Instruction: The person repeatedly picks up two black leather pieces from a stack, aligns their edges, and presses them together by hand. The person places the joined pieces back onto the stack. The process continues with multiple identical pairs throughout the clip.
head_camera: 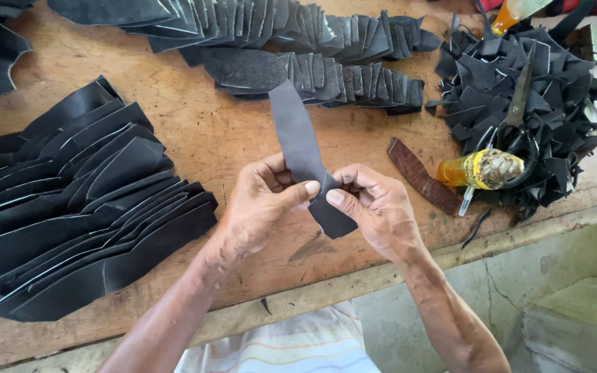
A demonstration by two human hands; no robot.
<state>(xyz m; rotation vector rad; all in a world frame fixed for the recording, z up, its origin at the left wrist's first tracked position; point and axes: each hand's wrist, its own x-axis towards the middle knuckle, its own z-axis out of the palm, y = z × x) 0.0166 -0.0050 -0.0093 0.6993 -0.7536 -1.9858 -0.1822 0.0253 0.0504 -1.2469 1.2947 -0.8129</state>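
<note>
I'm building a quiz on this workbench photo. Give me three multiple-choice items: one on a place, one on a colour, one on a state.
1. Where do the scissors lie?
A. on the heap of black scraps
B. on the floor
C. in the left hand

2. What colour is the strip beside the glue bottle?
A. white
B. reddish brown
C. green

3. How is the dark strip held?
A. lying loose on the bench
B. in one hand only
C. pinched by both hands

Answers: 1 A, blades rest atop the scraps. 2 B, the brown strip shows that colour. 3 C, left hand and right hand both grip it.
</note>
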